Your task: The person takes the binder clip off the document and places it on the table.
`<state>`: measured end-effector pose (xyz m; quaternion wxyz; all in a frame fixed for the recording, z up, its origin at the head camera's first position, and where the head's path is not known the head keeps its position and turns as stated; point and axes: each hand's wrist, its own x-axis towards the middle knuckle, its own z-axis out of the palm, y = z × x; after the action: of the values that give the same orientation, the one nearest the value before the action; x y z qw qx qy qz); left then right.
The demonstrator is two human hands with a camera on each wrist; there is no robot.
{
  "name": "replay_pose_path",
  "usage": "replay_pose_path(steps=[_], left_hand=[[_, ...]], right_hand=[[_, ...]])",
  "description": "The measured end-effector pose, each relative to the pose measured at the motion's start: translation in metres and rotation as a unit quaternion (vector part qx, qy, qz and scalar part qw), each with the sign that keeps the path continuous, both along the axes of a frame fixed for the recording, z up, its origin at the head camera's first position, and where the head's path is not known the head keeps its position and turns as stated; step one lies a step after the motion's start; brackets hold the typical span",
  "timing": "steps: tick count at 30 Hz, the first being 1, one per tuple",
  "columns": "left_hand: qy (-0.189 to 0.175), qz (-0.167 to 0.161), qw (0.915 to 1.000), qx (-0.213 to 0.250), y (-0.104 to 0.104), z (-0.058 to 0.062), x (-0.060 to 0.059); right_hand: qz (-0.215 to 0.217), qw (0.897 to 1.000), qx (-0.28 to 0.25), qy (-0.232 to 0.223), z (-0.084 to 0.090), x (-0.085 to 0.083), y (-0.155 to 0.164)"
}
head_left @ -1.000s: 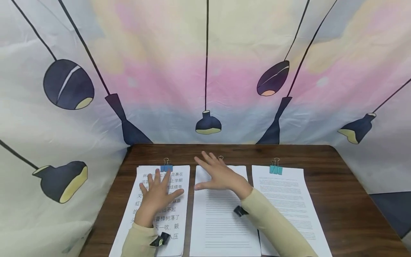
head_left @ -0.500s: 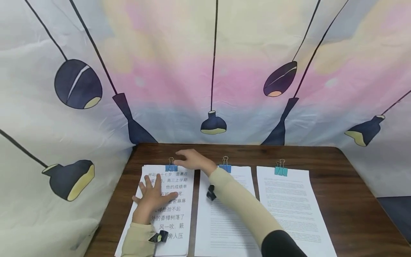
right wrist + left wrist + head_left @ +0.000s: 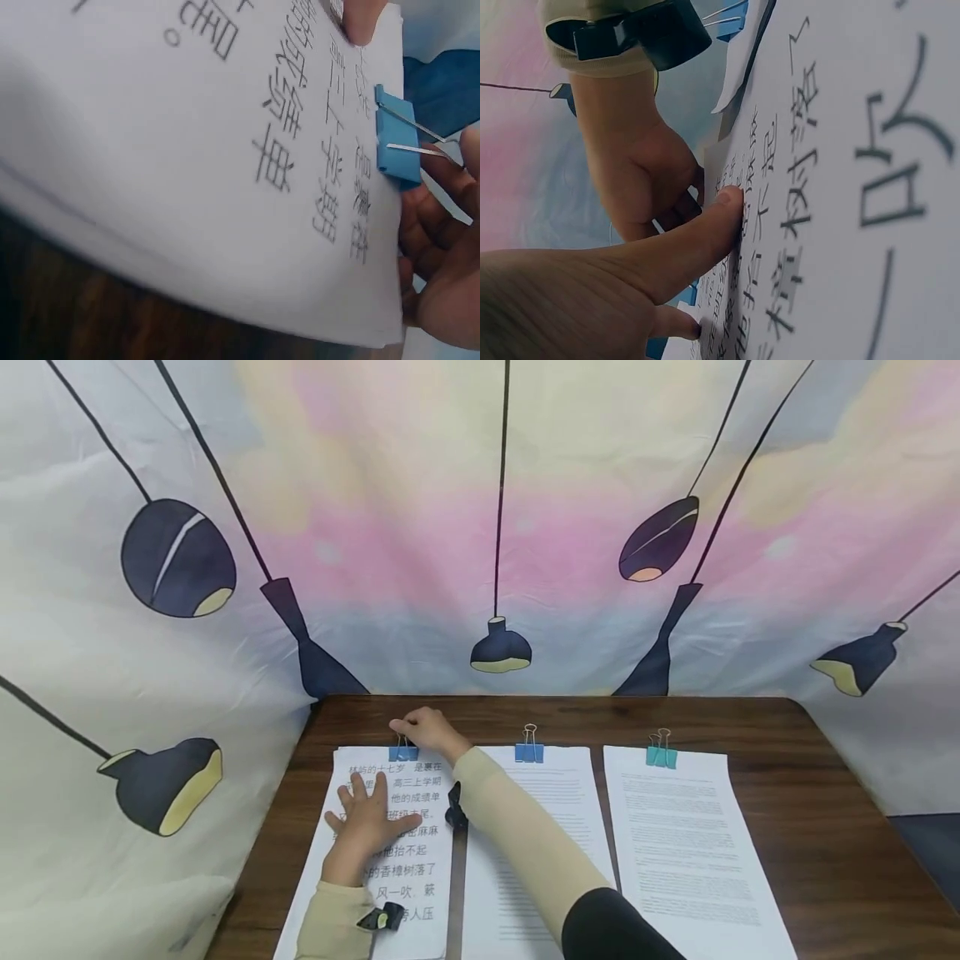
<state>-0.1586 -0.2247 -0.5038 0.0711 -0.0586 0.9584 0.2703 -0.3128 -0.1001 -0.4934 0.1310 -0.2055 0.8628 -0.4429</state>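
Note:
Fingers spread, my left hand (image 3: pixel 362 822) rests on the left stack of paper (image 3: pixel 309 881), which bears large printed characters. A blue binder clip (image 3: pixel 403 754) sits on that stack's far edge. My right hand (image 3: pixel 433 731) reaches across to this clip; in the right wrist view the thumb meets the ends of the clip's wire handles (image 3: pixel 416 150), and curled fingers lie beneath. The clip's blue body still bites the paper edge there. A left fingertip (image 3: pixel 364 22) touches the page near the clip. In the left wrist view, the right hand (image 3: pixel 641 176) appears beyond the left thumb.
A middle stack (image 3: pixel 562 814) with a blue clip (image 3: pixel 528 752) lies partly under my right forearm. The right stack (image 3: pixel 690 827) carries a teal clip (image 3: pixel 661 757). All lie on a dark wooden table (image 3: pixel 810 827), with a lamp-patterned cloth (image 3: pixel 420 527) behind.
My right hand has moved left from above the middle stack to the left stack's clip and now holds its handles. My left hand stays spread on the left stack.

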Motion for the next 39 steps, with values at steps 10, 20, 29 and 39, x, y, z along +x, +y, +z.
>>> replay_pose_path(steps=[10,20,29,39], left_hand=[[-0.009,0.000,0.9998,0.019,-0.001,0.005,-0.003],[-0.017,0.004,0.9996,0.024,-0.001,0.006,-0.005],[-0.014,0.005,0.9996,0.024,-0.002,-0.001,-0.001],[-0.014,0.006,0.9996,0.023,-0.001,-0.003,0.000]], right_hand=[[0.050,0.998,0.045,0.004,0.012,-0.014,0.005],[0.068,0.996,0.046,0.021,0.016,-0.020,0.007],[0.036,0.998,0.048,0.025,0.007,-0.018,0.004],[-0.002,1.000,0.011,0.016,0.002,-0.022,-0.001]])
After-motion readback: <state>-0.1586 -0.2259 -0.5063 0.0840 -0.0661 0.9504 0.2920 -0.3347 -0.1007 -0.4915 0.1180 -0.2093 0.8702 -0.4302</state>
